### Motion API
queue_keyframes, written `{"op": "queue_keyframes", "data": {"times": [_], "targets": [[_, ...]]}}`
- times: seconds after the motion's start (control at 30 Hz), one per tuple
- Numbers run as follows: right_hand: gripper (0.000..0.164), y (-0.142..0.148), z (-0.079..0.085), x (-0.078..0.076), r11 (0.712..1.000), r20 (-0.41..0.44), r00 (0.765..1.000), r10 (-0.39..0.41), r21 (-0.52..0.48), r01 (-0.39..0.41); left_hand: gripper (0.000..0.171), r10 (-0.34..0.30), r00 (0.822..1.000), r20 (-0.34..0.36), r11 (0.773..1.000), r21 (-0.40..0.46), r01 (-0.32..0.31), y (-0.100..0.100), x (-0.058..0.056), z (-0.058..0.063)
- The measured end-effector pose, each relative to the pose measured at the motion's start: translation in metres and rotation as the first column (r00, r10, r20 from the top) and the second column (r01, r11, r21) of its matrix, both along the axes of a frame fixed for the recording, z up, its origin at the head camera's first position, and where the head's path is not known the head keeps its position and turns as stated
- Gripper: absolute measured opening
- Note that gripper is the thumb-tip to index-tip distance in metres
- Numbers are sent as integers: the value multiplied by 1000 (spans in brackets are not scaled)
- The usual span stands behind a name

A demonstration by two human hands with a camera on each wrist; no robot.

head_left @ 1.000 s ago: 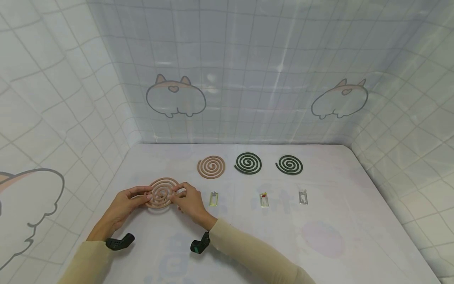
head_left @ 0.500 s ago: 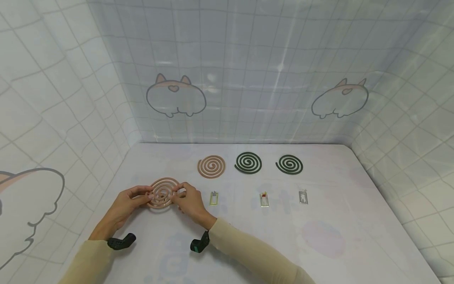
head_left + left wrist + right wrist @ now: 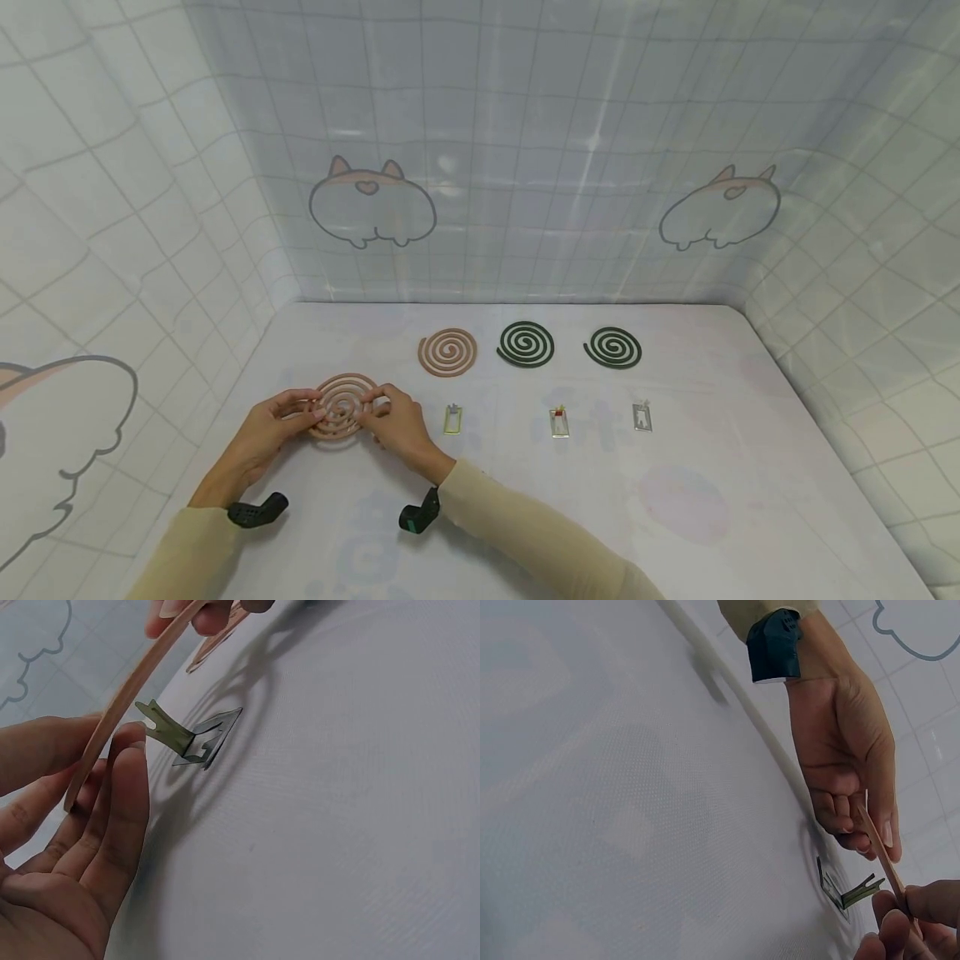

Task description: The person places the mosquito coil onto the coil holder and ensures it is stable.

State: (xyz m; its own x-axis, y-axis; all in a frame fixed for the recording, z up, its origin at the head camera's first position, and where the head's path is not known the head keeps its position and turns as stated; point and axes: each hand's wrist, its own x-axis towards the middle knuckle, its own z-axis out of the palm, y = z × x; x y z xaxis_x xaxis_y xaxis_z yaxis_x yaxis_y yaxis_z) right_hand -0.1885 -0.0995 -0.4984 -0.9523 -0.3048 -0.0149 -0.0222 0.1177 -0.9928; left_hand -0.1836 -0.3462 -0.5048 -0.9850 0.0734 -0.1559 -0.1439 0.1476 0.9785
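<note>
Tan coil (image 3: 342, 408) is just above the metal stand (image 3: 172, 735) at scene left, left hand (image 3: 272, 425) pinching its left edge, right hand (image 3: 399, 423) pinching its right edge.

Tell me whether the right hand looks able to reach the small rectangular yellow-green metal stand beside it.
Probably yes: the yellow-green stand lies close beside the right hand with nothing visible between them, though its grip would likely have to leave the tan spiral coil first.

Left hand (image 3: 264, 427) and right hand (image 3: 402, 425) face each other, both with fingers (image 3: 129, 799) in a pinch; the sleeved right forearm (image 3: 536, 529) slants inward, its lower fingers seemingly curled but partly hidden.
</note>
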Motion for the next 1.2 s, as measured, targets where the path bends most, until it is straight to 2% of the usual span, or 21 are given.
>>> {"op": "queue_keyframes", "data": {"times": [0.33,0.7,1.2], "targets": [[20,-3,0,-2,999,6,1000,-26,19,26,49,-17,1000,-17,1000,-20,17,3,3,0],[20,-6,-1,-4,999,-6,999,-52,11,52,50,-10,1000,-14,1000,-1,10,3,3,-2],[18,-9,2,-4,998,-9,997,-71,0,71,54,-12,1000,1,998,-57,12,4,3,2]]}}
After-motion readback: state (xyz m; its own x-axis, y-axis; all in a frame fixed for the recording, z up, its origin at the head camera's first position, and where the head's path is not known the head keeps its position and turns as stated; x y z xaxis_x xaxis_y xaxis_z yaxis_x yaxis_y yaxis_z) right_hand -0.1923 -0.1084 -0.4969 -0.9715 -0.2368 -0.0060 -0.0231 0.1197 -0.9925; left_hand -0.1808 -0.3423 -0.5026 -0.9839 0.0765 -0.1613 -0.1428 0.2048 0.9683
